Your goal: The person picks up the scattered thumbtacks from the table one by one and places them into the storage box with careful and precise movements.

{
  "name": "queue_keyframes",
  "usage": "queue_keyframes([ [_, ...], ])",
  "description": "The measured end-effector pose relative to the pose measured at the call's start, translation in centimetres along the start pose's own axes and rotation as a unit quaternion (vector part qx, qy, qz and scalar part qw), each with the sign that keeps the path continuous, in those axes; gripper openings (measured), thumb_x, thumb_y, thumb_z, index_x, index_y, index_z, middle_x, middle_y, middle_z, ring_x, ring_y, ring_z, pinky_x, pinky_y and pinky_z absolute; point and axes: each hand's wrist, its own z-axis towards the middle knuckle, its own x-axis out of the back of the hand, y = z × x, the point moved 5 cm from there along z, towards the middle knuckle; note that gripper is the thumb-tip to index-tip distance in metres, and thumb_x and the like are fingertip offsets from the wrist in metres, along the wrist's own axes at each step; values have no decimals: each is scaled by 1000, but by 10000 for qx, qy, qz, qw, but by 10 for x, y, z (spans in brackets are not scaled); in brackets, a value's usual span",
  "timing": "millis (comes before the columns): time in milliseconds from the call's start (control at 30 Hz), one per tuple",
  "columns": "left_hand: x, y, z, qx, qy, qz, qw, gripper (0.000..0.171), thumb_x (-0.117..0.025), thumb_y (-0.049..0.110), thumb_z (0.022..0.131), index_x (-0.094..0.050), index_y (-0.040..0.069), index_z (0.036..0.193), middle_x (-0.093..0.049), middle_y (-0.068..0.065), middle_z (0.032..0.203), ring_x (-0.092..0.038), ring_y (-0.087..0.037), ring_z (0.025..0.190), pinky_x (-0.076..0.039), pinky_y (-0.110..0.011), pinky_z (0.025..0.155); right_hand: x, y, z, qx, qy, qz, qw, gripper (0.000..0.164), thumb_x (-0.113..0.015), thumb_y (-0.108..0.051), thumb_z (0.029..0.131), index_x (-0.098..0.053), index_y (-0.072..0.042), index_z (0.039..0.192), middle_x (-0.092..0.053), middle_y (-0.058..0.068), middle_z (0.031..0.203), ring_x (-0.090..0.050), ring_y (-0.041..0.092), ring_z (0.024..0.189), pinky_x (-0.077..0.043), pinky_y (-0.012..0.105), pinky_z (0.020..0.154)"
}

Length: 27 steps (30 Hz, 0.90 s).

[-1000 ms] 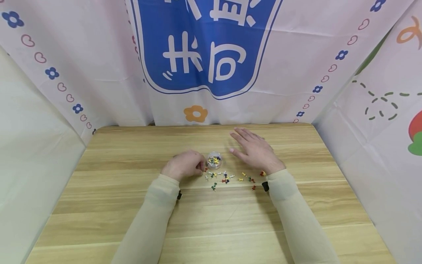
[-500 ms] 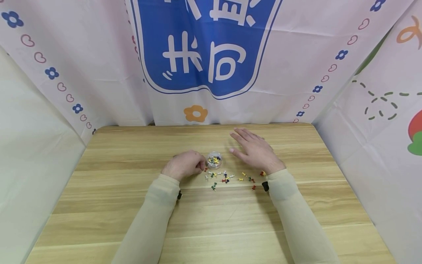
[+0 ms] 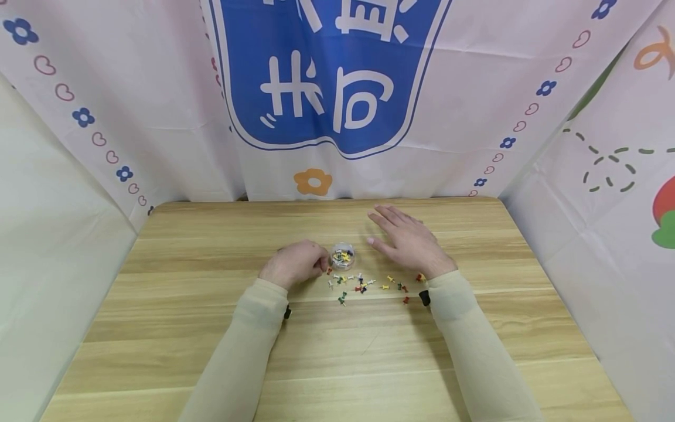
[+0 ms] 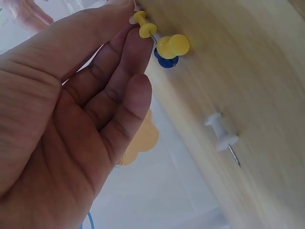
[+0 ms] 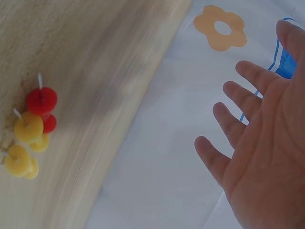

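Observation:
My left hand (image 3: 296,264) is low over the table, just left of a small round clear container (image 3: 343,257) holding several push pins. In the left wrist view its fingers are curled, and a yellow push pin (image 4: 144,24) appears pinched at the fingertips, though the contact is partly hidden. Beside it lie another yellow push pin (image 4: 172,46), a blue push pin (image 4: 166,59) and a white push pin (image 4: 221,133). To the right of the container, my right hand (image 3: 408,241) holds nothing, its fingers extended and spread apart.
Loose push pins in several colours (image 3: 362,288) are scattered on the wooden table (image 3: 337,363) in front of the container. A red push pin (image 5: 42,101) and two yellow ones lie near the right wrist. A printed cloth (image 3: 274,170) hangs behind the table.
The left hand's fingertips have drawn slightly closer together since a second ago. The right hand, the container and the scattered push pins stay where they were.

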Motion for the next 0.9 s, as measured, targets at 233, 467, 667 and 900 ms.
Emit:
queue_keyframes([
  [233, 8, 1, -6, 188, 114, -126, 9997, 10, -71, 9, 95, -76, 18, 95, -73, 4, 102, -59, -10, 80, -53, -28, 72, 0, 1, 0, -7, -39, 18, 10000, 79, -25, -70, 104, -24, -23, 167, -17, 3, 173, -15, 27, 157, -16, 48, 127],
  [467, 19, 5, -7, 2, 471, 218, 9987, 6, -70, 12, 97, -76, 15, 98, -69, 6, 95, -60, -10, 79, -54, -27, 71, 1, 0, -1, -20, -74, 25, 10000, 79, -24, -71, 103, -23, -24, 167, -14, 1, 173, -11, 24, 158, -13, 46, 128],
  [667, 25, 10, -5, -108, 778, 583, 9952, 4, -71, 14, 97, -75, 15, 98, -67, 6, 92, -60, -10, 80, -55, -28, 73, 2, 0, -1, -1, -57, 54, 10000, 77, -28, -68, 105, -23, -22, 167, -15, 3, 173, -12, 26, 158, -13, 48, 128],
  [900, 24, 22, 0, -305, 1105, 1030, 9880, 6, -71, 16, 97, -75, 17, 102, -69, 6, 95, -63, -11, 86, -57, -29, 81, 1, 0, -1, -12, -66, 31, 10000, 77, -27, -69, 104, -23, -24, 167, -14, 1, 173, -11, 24, 158, -12, 45, 128],
])
